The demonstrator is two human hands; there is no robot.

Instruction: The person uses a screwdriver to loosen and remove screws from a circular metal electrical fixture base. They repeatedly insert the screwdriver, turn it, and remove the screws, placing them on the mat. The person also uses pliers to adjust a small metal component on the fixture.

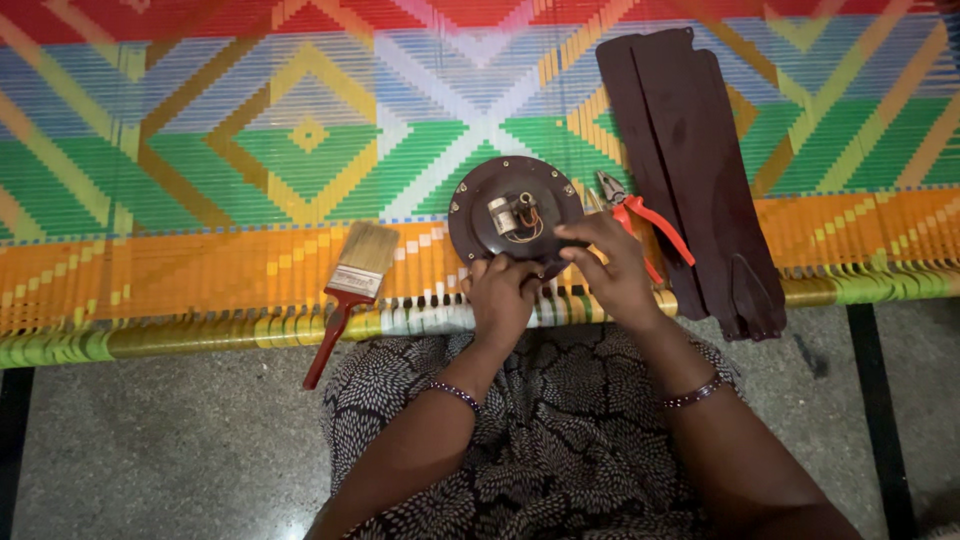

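Note:
A dark brown round fan motor housing [490, 195] lies on the colourful woven cot [200, 150], with a small capacitor and wires at its centre. My left hand [500, 295] grips the housing's near edge. On the near right rim rests my right hand [612, 265], its fingers pinching there; whether it holds a small part I cannot tell. Red-handled pliers [640, 215] lie just right of the housing, partly under my right hand.
Dark brown fan blades [690, 170] are stacked to the right of the pliers. A paintbrush with a red handle [350, 290] lies left of the housing, overhanging the cot's edge. Below the edge are my patterned lap and a grey stone floor [150, 450].

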